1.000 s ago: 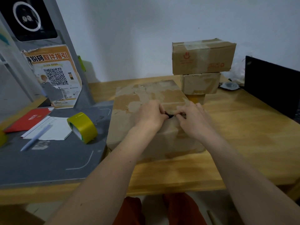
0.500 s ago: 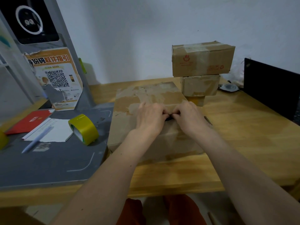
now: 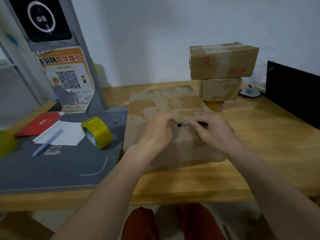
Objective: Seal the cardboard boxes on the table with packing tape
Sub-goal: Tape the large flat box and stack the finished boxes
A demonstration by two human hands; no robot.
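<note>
Two hands meet on the large cardboard box (image 3: 166, 108) at frame centre: left hand (image 3: 156, 134) and right hand (image 3: 213, 134) each pinch its torn top edge with curled fingers. Left of it on the surface (image 3: 259, 153) stands a yellow tape roll (image 3: 97, 132)

Parcel pickup point: QR-code pickup notice (image 3: 68, 80) on a grey scanner stand (image 3: 52, 19), worn cardboard boxes (image 3: 223, 61) stacked on the wooden counter (image 3: 259, 135), tape roll (image 3: 97, 132).

Both bare forearms reach away from the body and converge, the left hand (image 3: 156, 134) and right hand (image 3: 213, 133) lying palm-down close together but apart, fingers curled at their far tips.
</note>
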